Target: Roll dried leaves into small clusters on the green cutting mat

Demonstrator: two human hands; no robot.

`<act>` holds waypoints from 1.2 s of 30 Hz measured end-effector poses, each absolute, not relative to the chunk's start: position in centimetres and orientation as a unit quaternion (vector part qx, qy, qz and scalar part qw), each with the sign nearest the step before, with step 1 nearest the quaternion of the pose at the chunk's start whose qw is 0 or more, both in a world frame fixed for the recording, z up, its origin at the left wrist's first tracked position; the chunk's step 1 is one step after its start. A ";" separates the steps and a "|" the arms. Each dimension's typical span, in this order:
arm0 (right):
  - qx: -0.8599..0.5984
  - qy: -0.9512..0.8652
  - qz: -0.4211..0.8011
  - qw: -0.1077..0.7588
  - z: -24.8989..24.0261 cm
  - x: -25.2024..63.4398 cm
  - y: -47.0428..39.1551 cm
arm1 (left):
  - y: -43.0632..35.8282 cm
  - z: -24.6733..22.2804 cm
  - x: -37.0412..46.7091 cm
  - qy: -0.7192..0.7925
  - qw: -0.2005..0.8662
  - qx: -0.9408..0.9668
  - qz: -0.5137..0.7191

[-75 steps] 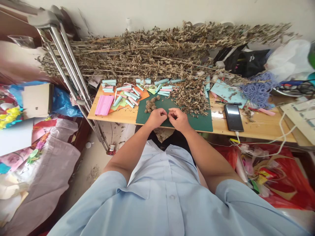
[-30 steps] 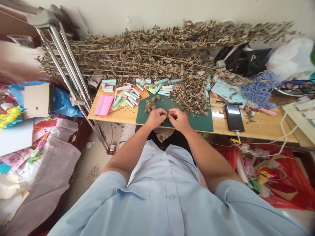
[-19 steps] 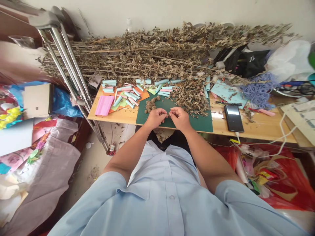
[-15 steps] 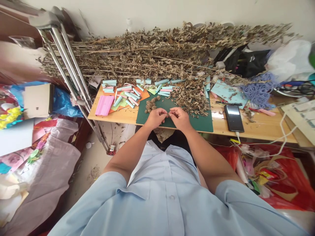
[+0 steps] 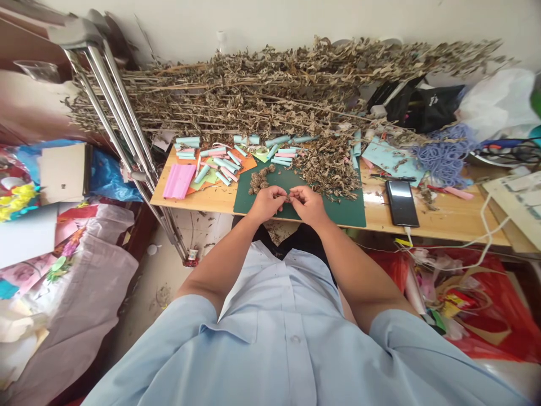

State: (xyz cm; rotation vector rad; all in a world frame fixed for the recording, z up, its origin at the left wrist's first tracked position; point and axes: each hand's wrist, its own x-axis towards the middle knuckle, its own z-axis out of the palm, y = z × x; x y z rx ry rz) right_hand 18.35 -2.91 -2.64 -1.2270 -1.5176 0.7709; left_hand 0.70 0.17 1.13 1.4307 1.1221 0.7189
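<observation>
A: In the head view, where's the small brown bit (image 5: 288,199)?
B: Between the left hand (image 5: 269,204) and the right hand (image 5: 308,204), whose fingers are pinched narrow on it, by the near edge of the green mat (image 5: 350,212).
A: Its long axis?
B: Too small to tell.
A: The dried clumps (image 5: 259,181)?
B: Just beyond the left hand, the nearer one; the leaf heap (image 5: 327,172) lies beyond the right, spreading rightward.

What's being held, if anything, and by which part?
Left hand and right hand seem to pinch a brown scrap; too small to tell which part.
</observation>
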 end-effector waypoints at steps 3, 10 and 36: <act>-0.508 -0.626 0.313 0.502 -2.4 18.3 -3.0 | 0.2 1.1 0.7 0.478 0.562 0.603 0.305; -0.499 -0.631 0.316 0.504 -2.3 18.5 -3.0 | 0.1 1.5 0.8 0.475 0.574 0.587 0.316; -0.535 -0.654 0.189 0.500 -2.2 18.6 -2.4 | 0.1 1.3 0.6 0.462 0.564 0.611 0.308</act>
